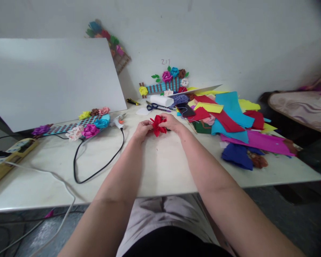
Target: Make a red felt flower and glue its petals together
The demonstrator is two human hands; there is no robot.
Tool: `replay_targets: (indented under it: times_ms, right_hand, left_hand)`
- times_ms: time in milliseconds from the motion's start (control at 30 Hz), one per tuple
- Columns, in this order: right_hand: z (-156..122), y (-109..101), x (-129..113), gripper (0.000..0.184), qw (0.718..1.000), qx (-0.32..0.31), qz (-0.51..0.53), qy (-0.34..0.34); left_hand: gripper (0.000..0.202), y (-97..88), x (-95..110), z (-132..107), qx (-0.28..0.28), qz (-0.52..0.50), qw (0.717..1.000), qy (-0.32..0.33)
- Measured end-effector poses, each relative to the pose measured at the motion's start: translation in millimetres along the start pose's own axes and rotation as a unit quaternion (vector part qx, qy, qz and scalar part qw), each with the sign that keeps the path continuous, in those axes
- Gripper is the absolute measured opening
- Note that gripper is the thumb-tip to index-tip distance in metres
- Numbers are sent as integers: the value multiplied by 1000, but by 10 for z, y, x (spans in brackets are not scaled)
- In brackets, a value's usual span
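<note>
A red paper flower (157,125) with several spread petals is held just above the white table, between my two hands. My left hand (143,129) pinches its left side. On the other side, the fingers of my right hand (170,122) close on its upper right petals. Behind the hands lie dark-handled scissors (152,106) and a white paper roll (162,100). To the left, a glue gun (119,121) rests on the table with its black cord curving toward me.
Coloured crepe paper sheets (231,110) pile up at the right. A woven strip with paper flowers (90,130) lies at the left, near a power strip (13,157). A white board (56,78) leans against the wall. A yellow cutter (133,102) lies behind.
</note>
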State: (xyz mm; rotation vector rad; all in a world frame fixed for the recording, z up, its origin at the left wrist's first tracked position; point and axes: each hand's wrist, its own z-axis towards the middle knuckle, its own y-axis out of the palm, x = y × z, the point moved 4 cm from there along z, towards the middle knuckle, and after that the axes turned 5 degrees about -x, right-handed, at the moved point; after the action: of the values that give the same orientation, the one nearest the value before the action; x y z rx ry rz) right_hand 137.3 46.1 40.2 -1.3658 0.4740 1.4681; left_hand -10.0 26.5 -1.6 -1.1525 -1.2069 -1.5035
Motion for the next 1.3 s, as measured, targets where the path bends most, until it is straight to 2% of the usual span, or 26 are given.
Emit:
replay_targets:
  times_ms: [133, 333, 833, 1300]
  right_hand:
    - [-20, 32, -65, 31, 1000, -6, 21, 9]
    - [-30, 28, -105, 32, 1000, -7, 16, -22]
    - [2, 14, -36, 39, 999, 25, 33, -34]
    - [-16, 47, -50, 49, 1000, 19, 5, -22]
  left_hand:
    - [22, 37, 51, -33, -13, -24, 1000, -1]
    - [23, 32, 52, -34, -21, -29, 999, 0]
    - [20, 28, 65, -34, -38, -27, 999, 14]
    - [18, 54, 113, -68, -12, 12, 999, 29]
